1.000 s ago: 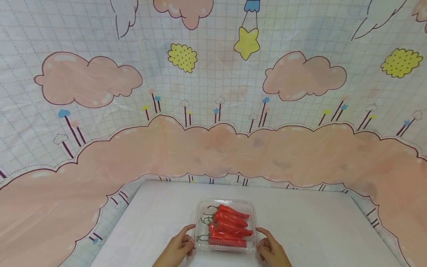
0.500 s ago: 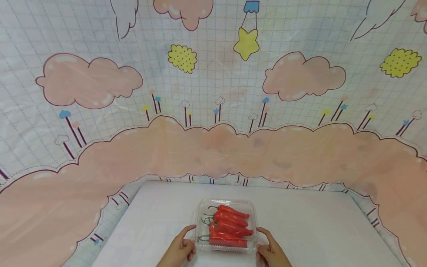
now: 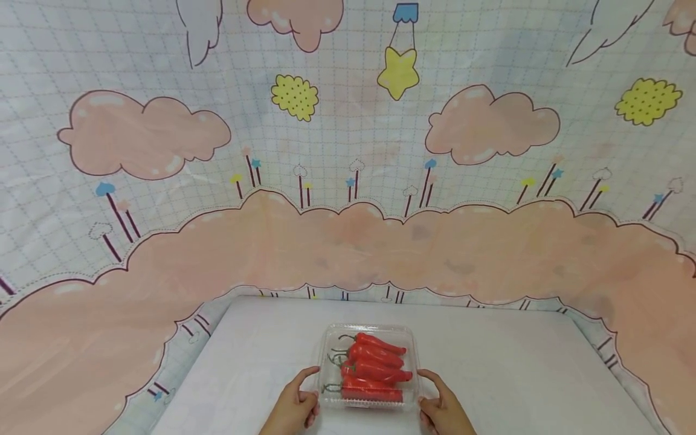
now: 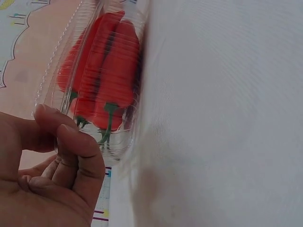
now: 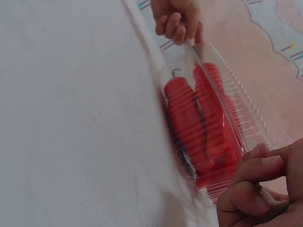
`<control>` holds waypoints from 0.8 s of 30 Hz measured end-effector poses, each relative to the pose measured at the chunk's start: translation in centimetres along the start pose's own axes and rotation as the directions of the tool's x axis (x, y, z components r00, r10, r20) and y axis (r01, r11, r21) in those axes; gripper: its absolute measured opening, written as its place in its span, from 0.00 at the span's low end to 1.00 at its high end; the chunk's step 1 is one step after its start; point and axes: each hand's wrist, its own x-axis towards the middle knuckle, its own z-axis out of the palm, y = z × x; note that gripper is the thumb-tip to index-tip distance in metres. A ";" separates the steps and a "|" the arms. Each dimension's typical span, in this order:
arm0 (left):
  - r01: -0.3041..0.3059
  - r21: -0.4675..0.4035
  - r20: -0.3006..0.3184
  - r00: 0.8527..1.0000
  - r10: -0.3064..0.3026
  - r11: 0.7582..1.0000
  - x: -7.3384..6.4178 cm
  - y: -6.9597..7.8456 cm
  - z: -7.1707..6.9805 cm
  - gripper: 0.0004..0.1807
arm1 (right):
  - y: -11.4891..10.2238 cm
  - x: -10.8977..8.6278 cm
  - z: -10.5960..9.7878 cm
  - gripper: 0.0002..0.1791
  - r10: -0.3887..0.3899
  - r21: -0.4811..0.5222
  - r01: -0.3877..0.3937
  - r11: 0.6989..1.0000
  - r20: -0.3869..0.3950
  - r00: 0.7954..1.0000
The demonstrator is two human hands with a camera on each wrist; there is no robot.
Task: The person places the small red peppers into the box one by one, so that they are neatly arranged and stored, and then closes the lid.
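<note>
A clear plastic clamshell box (image 3: 331, 339) with a ridged lid stands on the white table. Inside lie several red peppers (image 3: 375, 370) with green stems pointing left. At the box's left side, my left hand (image 3: 293, 406) pinches the rim near the front corner, fingers curled. My right hand (image 3: 443, 408) grips the opposite side the same way. In the left wrist view, the thumb and fingers of the left hand (image 4: 61, 165) meet at the box's edge. The right wrist view has the right hand (image 5: 260, 184) at the near corner and the left hand at the far one.
The white table (image 3: 516, 356) extends around the box on all sides. Behind it hangs a cloth (image 3: 348, 241) printed with pink clouds, stars and a grid, which also drapes along the table's left and right edges.
My left hand has shifted slightly to the right, closer against the box, and its thumb has come up to the rim. The box and peppers stay practically in place.
</note>
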 end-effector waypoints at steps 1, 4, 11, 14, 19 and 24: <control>0.001 0.000 -0.001 1.000 -0.001 1.000 0.0 0.0 0.0 0.31 | 0.0 0.0 0.1 0.33 0.004 -0.001 -0.004 1.000 -0.010 1.000; 0.003 0.005 0.000 1.000 -0.003 1.000 0.0 0.0 -0.1 0.31 | 0.0 0.0 0.4 0.33 0.019 0.010 -0.018 1.000 -0.035 0.999; 0.010 0.021 -0.016 1.000 -0.010 1.000 0.3 -0.1 -0.5 0.31 | 0.2 0.4 0.6 0.33 0.015 0.034 -0.014 0.999 -0.032 0.999; 0.021 0.017 -0.025 0.999 -0.021 1.000 0.4 -0.2 -0.4 0.31 | 0.3 0.6 0.4 0.34 0.010 0.038 -0.009 0.999 -0.027 1.000; 0.047 0.031 -0.048 0.998 -0.045 0.998 0.4 -0.5 -0.1 0.32 | 0.6 0.6 0.0 0.31 -0.058 -0.187 0.026 0.982 -0.166 0.984; 0.020 0.162 -0.114 0.993 -0.002 0.987 0.4 0.0 -0.3 0.31 | 0.0 0.9 -1.3 0.23 -0.279 -0.536 0.050 0.842 -0.354 0.893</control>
